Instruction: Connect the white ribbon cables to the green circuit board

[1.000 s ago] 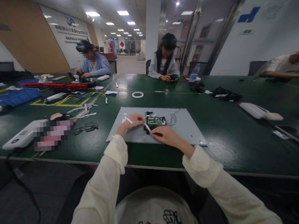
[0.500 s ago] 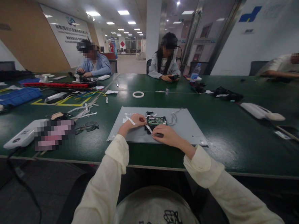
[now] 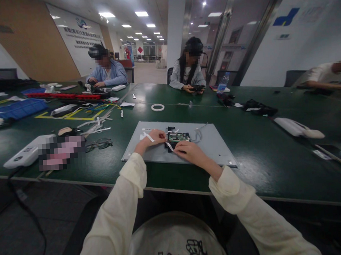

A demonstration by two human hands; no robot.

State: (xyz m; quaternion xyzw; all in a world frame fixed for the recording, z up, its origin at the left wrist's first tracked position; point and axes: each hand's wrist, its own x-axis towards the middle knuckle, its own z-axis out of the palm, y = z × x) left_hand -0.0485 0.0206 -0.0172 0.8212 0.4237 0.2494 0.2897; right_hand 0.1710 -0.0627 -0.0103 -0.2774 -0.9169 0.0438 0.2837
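Note:
A small green circuit board [image 3: 179, 137] with black parts around it lies on a grey flat panel [image 3: 212, 150]. My left hand [image 3: 156, 137] is at the board's left edge with its fingers pinched; what lies between the fingertips is hidden. A strip of white tape [image 3: 169, 146] slants down from near those fingertips to my right hand [image 3: 189, 152], whose thumb and forefinger are closed on its lower end. Another white strip [image 3: 149, 136] lies across the back of my left hand. A grey cable [image 3: 198, 134] loops right of the board.
A tape roll [image 3: 157, 107] lies beyond the panel. Leftward are glasses [image 3: 102, 144], a white power strip [image 3: 27, 152], loose tape strips [image 3: 97, 126] and a blue tray [image 3: 20, 109]. Two people sit opposite, another at the right. A white device [image 3: 297, 127] lies to the right.
The fingers of my right hand have closed up a little, and a dark patch beneath them has shrunk. My left hand, the board and the panel stay where they were.

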